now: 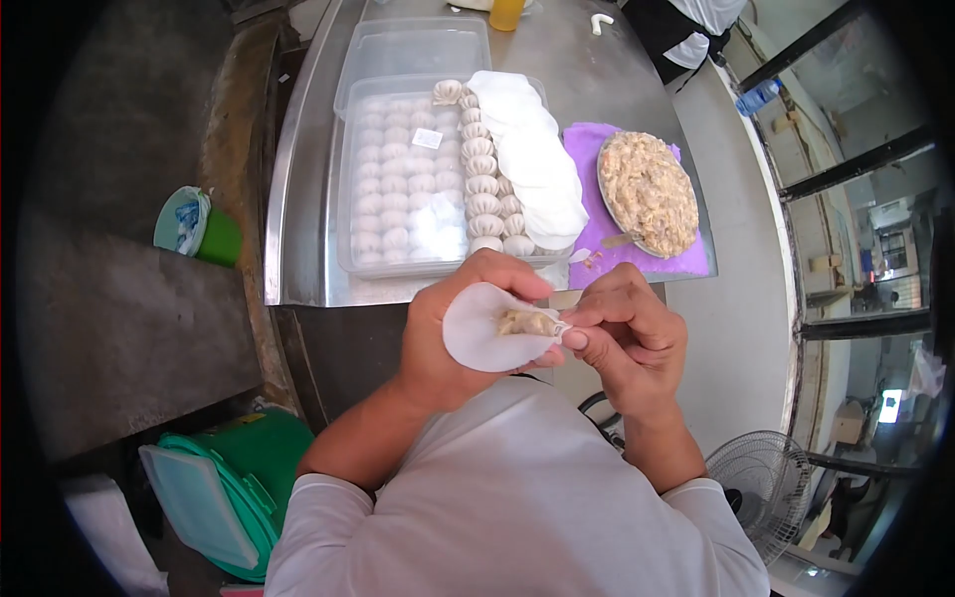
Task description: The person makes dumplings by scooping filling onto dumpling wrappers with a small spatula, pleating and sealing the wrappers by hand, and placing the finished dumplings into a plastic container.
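Observation:
A round white dough wrapper (473, 328) with a lump of filling (525, 322) on it is held up in front of my chest. My left hand (430, 328) cups the wrapper from below, thumb along its upper edge. At its right edge, my right hand (629, 338) pinches the dough into small pleats between thumb and fingertips. Beyond them, a stack of flat wrappers (532, 159) overlaps rows of pleated dumplings (482, 184) in a plastic tray. To the right, a heaped mound of filling (647, 194) fills a round dish on a purple cloth (587, 144).
A translucent lid (383, 179) covers the tray's left part, over several more dumplings. Behind lies another clear plastic container (413, 45) on the steel table (587, 70). A person (686, 35) stands at the far right corner. A green bin (219, 239) and a fan (761, 488) flank the table.

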Action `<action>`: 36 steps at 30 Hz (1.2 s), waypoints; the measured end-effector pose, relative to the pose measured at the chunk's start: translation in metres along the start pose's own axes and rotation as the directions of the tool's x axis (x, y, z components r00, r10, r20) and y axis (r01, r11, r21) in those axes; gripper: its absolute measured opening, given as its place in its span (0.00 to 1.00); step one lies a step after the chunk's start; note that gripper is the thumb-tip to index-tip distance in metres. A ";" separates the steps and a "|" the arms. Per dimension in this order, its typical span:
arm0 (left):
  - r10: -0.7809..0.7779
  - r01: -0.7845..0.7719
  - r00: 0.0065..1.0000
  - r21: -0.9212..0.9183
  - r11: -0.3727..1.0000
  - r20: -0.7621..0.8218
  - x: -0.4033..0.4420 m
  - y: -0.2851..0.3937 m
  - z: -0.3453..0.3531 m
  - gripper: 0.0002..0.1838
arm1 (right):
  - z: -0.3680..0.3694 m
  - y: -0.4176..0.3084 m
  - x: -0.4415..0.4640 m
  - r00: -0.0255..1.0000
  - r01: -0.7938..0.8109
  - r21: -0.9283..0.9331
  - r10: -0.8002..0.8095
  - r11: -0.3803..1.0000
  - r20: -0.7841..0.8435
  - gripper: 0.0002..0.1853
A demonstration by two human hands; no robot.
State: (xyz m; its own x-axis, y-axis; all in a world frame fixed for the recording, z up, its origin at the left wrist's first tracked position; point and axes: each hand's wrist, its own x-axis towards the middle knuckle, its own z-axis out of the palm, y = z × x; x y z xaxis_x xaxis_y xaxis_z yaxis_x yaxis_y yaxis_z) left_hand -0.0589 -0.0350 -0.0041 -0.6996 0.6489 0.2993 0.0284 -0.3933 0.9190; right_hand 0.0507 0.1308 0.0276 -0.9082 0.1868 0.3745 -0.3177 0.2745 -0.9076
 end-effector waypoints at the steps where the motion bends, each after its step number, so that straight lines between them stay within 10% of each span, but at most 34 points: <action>1: -0.012 0.012 0.999 -0.017 1.000 -0.047 0.000 0.002 0.000 0.20 | 0.002 -0.003 0.000 1.000 -0.001 0.000 0.001 1.000 0.000 0.07; 4: -0.019 0.020 1.000 -0.026 0.999 0.011 0.000 -0.002 -0.002 0.20 | 0.011 -0.011 0.001 0.982 -0.174 0.145 0.183 0.974 -0.050 0.06; 9: -0.048 0.049 0.999 -0.048 0.998 0.010 -0.002 0.004 0.001 0.19 | 0.004 -0.007 -0.001 1.000 -0.002 -0.113 -0.001 0.994 -0.028 0.06; 36: -0.023 0.031 0.994 -0.080 0.996 0.103 0.008 -0.020 0.021 0.20 | -0.016 0.006 -0.004 0.996 0.063 -0.133 -0.071 0.989 -0.059 0.04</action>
State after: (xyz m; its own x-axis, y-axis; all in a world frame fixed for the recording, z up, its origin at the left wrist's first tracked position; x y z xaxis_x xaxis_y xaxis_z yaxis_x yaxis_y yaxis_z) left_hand -0.0502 -0.0087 -0.0145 -0.6227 0.7212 0.3034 -0.0502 -0.4238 0.9044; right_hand 0.0566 0.1464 0.0238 -0.8657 0.2221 0.4487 -0.3350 0.4091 -0.8488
